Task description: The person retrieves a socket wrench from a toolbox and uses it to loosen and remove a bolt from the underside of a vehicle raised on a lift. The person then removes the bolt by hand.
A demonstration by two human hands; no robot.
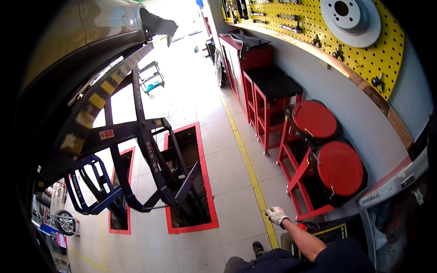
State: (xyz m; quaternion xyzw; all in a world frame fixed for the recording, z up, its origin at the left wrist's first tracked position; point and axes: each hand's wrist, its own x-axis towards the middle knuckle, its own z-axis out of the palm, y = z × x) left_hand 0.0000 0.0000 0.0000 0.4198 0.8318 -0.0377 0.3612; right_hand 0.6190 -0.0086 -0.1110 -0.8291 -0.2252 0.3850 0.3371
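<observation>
My right hand (276, 215) wears a whitish work glove and reaches out from a bare forearm at the lower right. Its fingers look curled in, and I see nothing held in them. Below it is the yellow floor line (261, 200), and the red-framed stand (293, 200) rises just beyond it to the right. A dark case or cart with a yellow edge (330, 230) is partly hidden behind my forearm. My left hand is out of the picture.
A raised car (104, 22) rests above a scissor lift (145, 145) on the left. Red-bordered floor pits (215, 214) lie beneath it. Round red-topped stands (340, 168) and a black-topped red cart (273, 84) line the right wall, under a yellow pegboard (305, 18). A wheel (66, 223) stands far left.
</observation>
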